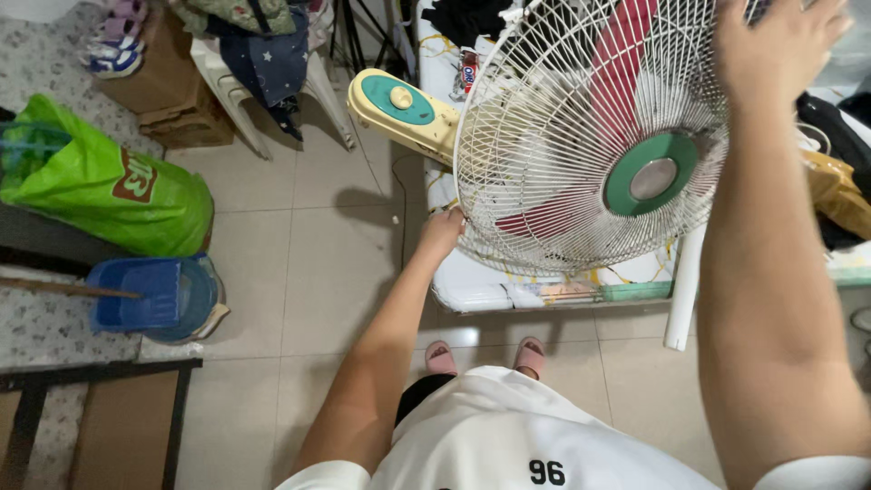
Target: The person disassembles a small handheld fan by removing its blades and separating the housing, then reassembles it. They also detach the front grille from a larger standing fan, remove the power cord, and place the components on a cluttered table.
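Two hands: both on the electric fan's wire grille [544,163], which lies across a white surface [472,289] ahead of the person.
Left hand [442,231]: fingers curled onto the grille's lower rim, a narrow closed grip on the wire.
Right hand [771,45]: laid over the upper rim, fingers spread wide; whether they clasp the wire cannot be told.
Between the grips: green hub cap [653,177], red blades behind the wires.
Beyond the left grip: cream base with teal control panel [399,102].
Handling: grille likely light, springy, thin wires bend easily; take the stiff outer rim, not the spokes.
Arms: left nearly straight, reaching forward; right raised, forearm close to the camera.
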